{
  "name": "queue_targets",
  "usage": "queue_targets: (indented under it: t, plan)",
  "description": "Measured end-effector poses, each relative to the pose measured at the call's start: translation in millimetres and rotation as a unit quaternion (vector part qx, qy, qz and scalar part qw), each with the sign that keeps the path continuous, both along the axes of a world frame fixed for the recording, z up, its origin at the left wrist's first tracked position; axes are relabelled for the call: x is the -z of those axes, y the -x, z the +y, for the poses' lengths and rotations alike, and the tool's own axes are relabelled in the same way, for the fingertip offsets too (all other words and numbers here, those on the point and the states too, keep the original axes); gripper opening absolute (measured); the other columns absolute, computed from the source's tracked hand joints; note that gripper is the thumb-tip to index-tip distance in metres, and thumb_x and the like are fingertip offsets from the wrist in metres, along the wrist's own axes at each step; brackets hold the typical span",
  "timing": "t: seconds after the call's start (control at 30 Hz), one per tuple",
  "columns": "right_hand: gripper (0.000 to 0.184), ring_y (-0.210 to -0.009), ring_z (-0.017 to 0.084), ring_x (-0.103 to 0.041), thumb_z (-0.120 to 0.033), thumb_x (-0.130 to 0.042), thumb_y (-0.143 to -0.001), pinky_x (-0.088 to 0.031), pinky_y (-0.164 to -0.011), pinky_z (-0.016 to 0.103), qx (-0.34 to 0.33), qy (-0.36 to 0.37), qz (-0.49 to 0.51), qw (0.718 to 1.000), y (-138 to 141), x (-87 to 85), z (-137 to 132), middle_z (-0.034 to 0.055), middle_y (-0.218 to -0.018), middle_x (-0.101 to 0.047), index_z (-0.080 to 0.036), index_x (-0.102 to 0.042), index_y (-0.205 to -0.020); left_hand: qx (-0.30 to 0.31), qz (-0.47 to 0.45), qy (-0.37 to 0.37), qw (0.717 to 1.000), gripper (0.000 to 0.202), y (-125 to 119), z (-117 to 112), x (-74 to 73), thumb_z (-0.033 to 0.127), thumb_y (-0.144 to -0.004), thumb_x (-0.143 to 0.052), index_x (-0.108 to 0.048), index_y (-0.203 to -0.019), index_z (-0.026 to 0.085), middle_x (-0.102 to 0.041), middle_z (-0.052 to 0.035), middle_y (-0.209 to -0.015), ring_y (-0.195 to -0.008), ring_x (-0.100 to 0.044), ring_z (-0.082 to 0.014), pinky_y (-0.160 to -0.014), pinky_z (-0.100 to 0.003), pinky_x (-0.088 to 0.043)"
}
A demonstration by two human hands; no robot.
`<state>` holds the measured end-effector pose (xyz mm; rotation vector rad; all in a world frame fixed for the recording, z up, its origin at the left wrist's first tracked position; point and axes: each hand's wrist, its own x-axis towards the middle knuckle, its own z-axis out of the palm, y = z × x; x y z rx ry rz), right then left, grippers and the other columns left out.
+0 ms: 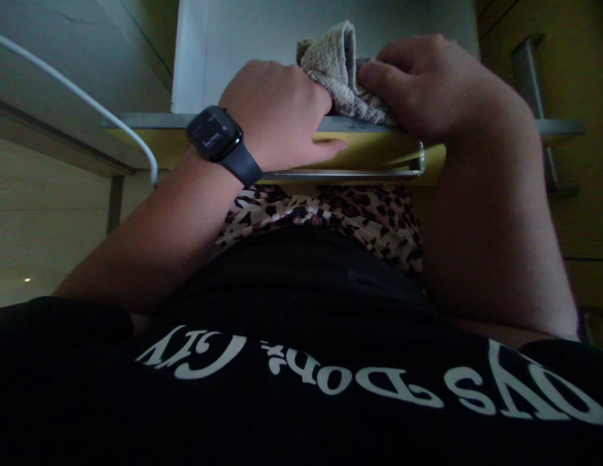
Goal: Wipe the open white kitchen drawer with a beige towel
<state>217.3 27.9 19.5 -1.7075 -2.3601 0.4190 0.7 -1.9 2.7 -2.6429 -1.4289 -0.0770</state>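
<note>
**Gripping a cloth [330, 61] at the near edge of an open drawer [170, 121]**

Nearest the viewer are a black shirt [301, 285] with white lettering and, beyond it, a leopard-patterned garment [391, 226]. Next comes the metal handle [340, 175], mounted on the drawer's yellow front [379, 149]. The left hand [276, 113], with a dark watch [214, 133] at its wrist, lies across the near edge, left of its middle; its thumb extends along the outer face, while its other fingers curl out of sight beside the cloth, so whether they grip it cannot be told. The right hand [422, 90], right of the middle, holds the cloth between thumb and bent fingers. The textured, grey-beige cloth sits bunched between the hands, about midway along the near edge, one fold standing up. Farther off, the drawer's pale interior extends to the upper border of the view.
</note>
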Motion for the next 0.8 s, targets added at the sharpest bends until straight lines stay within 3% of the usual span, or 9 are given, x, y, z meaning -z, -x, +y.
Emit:
queue_targets:
  t: [0.57,0.8]
  plan:
    - [0.047,-0.07,0.014,-0.038,-0.06,-0.044,-0.1,-0.029,-0.075,0.031,0.01,0.004,-0.011,1.0,0.7,-0.1,0.1,0.0031,-0.078,-0.051,-0.018,-0.063,-0.09,-0.009,0.014,-0.002,1.0,0.076,-0.8,-0.2,-0.3,0.074,-0.097,-0.045,-0.078,-0.118,0.009,-0.076,-0.0195,-0.106,-0.114,-0.074,-0.0454,-0.093,-0.058,-0.059]
    - [0.042,-0.071,0.018,-0.042,-0.064,-0.044,-0.098,-0.031,-0.073,0.037,0.017,0.008,-0.008,1.0,1.1,0.1,0.1,0.0043,-0.076,-0.05,-0.026,-0.057,-0.082,-0.01,0.011,0.003,1.0,0.077,-0.6,0.1,0.3,0.074,-0.097,-0.044,-0.078,-0.119,0.009,-0.076,-0.0203,-0.107,-0.114,-0.074,-0.0467,-0.092,-0.059,-0.058]
